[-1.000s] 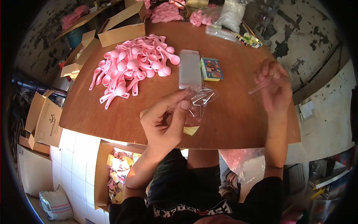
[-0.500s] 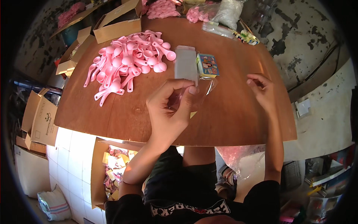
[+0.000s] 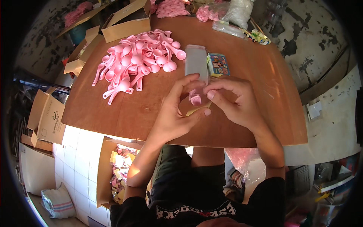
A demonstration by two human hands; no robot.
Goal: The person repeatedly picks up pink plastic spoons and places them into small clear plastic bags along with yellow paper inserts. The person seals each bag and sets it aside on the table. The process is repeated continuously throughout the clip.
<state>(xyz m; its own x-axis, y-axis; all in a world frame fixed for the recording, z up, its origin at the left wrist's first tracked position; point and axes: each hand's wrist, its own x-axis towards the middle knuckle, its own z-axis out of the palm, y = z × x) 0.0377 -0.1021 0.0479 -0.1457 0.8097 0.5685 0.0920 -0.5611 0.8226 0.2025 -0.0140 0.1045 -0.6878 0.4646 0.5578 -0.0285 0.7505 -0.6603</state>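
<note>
We are observing 2 bare hands working together over the near edge of a round brown table (image 3: 264, 94). The left hand (image 3: 177, 113) and the right hand (image 3: 234, 102) are both pinching 1 small clear plastic bag (image 3: 196, 96), which is sitting between the fingertips just above the tabletop. A pink spoon (image 3: 195, 100) is showing through the bag at its lower part. We are recording both grips as closed on the bag; the left thumb is pressing from below, the right fingers from the side.

Just beyond the hands, a stack of clear bags (image 3: 196, 62) is lying flat on the table, and a small colourful printed box (image 3: 218, 64) is lying just beside it on the right. Further left, a heap of pink plastic spoons (image 3: 138, 60) is spreading across the tabletop, well apart from the hands. An open cardboard box (image 3: 126, 22) is sitting at the far edge. Below the table's near left side, another carton (image 3: 104, 170) is holding mixed small items.
</note>
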